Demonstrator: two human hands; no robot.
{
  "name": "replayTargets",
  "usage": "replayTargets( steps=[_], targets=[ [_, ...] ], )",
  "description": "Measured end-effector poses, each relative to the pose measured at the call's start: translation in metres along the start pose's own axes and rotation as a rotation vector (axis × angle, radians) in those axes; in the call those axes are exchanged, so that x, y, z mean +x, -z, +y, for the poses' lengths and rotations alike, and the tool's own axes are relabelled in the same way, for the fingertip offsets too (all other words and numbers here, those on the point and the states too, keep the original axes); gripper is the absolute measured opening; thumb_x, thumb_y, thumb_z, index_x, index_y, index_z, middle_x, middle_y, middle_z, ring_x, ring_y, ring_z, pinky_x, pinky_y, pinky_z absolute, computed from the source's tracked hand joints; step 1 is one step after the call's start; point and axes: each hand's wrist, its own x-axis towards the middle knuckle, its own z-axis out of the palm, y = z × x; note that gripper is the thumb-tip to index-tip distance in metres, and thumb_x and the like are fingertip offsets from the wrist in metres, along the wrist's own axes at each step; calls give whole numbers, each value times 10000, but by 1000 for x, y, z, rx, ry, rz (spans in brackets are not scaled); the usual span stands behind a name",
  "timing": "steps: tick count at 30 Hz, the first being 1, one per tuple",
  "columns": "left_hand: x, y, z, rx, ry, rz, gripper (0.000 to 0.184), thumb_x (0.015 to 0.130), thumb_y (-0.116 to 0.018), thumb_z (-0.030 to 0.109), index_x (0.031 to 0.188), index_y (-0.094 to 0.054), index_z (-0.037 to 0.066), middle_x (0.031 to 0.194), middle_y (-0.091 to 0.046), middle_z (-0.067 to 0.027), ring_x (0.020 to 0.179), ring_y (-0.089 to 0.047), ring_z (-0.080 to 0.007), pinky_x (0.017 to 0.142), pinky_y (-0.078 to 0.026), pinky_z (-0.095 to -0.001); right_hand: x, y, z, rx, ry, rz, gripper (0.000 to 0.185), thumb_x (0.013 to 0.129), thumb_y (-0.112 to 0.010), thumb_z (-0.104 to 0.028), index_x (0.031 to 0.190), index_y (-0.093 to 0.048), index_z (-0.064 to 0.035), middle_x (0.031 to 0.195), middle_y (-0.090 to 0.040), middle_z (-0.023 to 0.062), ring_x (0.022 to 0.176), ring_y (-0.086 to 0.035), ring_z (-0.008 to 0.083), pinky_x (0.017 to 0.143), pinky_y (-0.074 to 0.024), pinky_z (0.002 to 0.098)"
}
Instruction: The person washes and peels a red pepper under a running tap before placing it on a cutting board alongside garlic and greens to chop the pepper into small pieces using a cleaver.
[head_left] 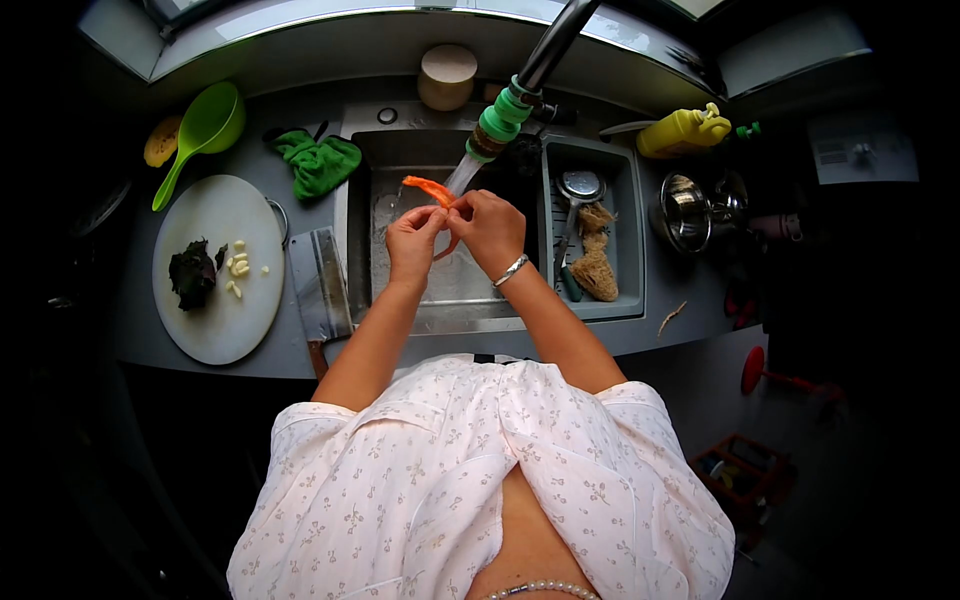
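Over the sink (440, 318), my left hand (413, 245) and my right hand (490, 230) are close together, fingertips pinched on a long orange-red chili pepper (428, 188). One part of it sticks out to the upper left, and a thin strip hangs below the fingers. My fingers hide its middle, so I cannot tell how far it is split. Water runs from the green-fitted faucet (497, 125) right beside the pepper and my fingertips. A bracelet (510, 270) circles my right wrist.
To the left, a round cutting board (215, 335) bears dark leaves and garlic cloves, with a cleaver (322, 285) beside it. A green cloth (318, 165) and ladle (207, 125) lie behind. On the right are a grey drain basket (620, 200), steel bowls (685, 213) and a yellow bottle (680, 132).
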Motion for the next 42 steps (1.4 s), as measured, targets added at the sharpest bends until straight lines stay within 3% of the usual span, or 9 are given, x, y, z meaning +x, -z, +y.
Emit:
replayTargets(
  steps=[5,8,10,23,25,31,37,41,42],
  targets=[
    [-1,0,5,6,17,13,158,859,-649,108,962,-664,-11,846,-676,-54,755,-630,-106,726,-503,-231,5,-1,4,0,4,-22,179,731,-676,-274,740,-671,-95,746,-648,61,657,-641,254,586,-503,349],
    [0,-1,10,-64,118,25,165,866,-638,111,976,-661,-10,849,-677,-55,755,-638,-109,714,-513,-235,10,-11,17,195,-90,-27,208,756,-690,-218,829,-689,-24,753,-682,100,644,-666,182,589,-512,281],
    [1,-3,14,-83,144,25,169,871,-632,117,984,-660,-6,849,-677,-56,747,-642,-111,703,-521,-240,13,-16,25,608,-221,-141,216,793,-672,-198,843,-682,12,753,-691,117,672,-678,182,609,-520,275],
    [15,3,10,-161,134,22,182,874,-635,133,993,-646,-4,865,-677,-77,774,-660,-145,718,-546,-270,20,-5,19,682,-323,-181,190,812,-668,-131,828,-648,57,706,-677,86,654,-663,139,554,-505,251],
    [17,6,13,-170,125,24,184,873,-638,136,995,-642,-3,874,-676,-82,787,-664,-155,719,-555,-277,19,-9,23,916,-379,-220,214,818,-678,-168,862,-649,39,767,-684,109,652,-659,144,545,-492,258],
    [21,-1,5,-178,73,30,176,869,-646,133,978,-641,-6,876,-674,-83,779,-668,-165,719,-560,-279,16,-15,20,447,-27,-87,260,789,-701,-254,846,-650,-6,820,-652,135,664,-653,222,589,-500,304],
    [27,-3,14,-216,72,50,153,869,-644,129,945,-638,-4,864,-673,-90,767,-671,-178,722,-564,-292,17,-9,23,268,-85,21,238,777,-706,-228,856,-648,-11,811,-648,113,685,-648,229,627,-502,304],
    [31,-1,17,-254,92,61,168,871,-635,126,967,-615,-11,881,-670,-109,771,-675,-200,731,-570,-318,17,-16,35,299,-67,27,242,808,-688,-224,896,-646,-2,788,-657,88,675,-645,194,640,-499,285],
    [32,0,17,-304,130,66,180,874,-627,123,985,-601,-16,907,-663,-120,794,-673,-215,740,-572,-333,17,-21,39,583,-139,-118,241,826,-678,-234,903,-648,-7,781,-661,64,674,-634,156,616,-482,265]
  ],
)
